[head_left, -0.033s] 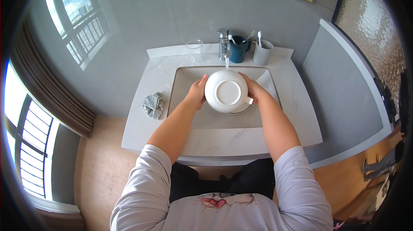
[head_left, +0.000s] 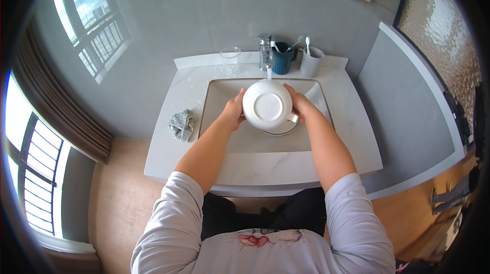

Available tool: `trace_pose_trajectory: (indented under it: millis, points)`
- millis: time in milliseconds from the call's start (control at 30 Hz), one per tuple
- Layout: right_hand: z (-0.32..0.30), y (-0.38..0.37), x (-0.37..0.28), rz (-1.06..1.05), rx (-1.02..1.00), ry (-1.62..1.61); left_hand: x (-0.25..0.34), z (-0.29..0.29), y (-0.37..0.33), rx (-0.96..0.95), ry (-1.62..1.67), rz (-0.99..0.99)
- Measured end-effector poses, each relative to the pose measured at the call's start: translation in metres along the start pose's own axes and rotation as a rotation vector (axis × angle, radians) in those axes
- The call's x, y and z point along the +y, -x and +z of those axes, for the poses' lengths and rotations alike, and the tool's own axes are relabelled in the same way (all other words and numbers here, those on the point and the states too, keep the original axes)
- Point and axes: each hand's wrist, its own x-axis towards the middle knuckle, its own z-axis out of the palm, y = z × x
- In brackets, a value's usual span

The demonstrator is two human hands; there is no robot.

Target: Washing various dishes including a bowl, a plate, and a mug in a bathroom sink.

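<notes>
White handled bowl (head_left: 268,107) base-up over sink (head_left: 236,142), below faucet (head_left: 265,53). Fingers of left hand (head_left: 235,109) and right hand (head_left: 300,105) clamp opposite sides, tips partly hidden. Likely ceramic: rigid, breakable, slick if wet; keep two-sided hold, handle (head_left: 293,118) secondary.

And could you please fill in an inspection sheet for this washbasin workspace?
Surface: pale marbled countertop with an inset basin; droplets near the clear glass.
Things in hand: white handled bowl, base toward the camera, near the faucet, which appears to be running.
Clutter: crumpled grey cloth left of the basin; blue cup and grey cup behind it, with toothbrushes.
Hands: left hand and right hand hold the bowl from opposite sides.
Cables: nothing seen.
Surroundings: grey wall; brown curtain at left.
</notes>
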Motion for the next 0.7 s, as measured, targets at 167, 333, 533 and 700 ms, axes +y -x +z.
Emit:
trace_pose_trajectory:
  millis: [167,333,533,700]
  points:
    - [0.009,0.001,-0.004,-0.078,0.15,-0.054,0.001,0.001,0.006,-0.065,-0.012,-0.09]
    - [0.002,-0.015,0.002,-0.278,0.535,0.103,-0.013,0.001,0.0,-0.125,-0.214,0.125]
    - [0.0,0.009,-0.007,-0.537,0.619,0.57,-0.003,0.021,0.021,-0.13,-0.389,0.204]
    - [0.009,0.049,-0.023,-0.802,0.495,0.691,0.022,0.036,0.032,-0.121,-0.313,-0.138]
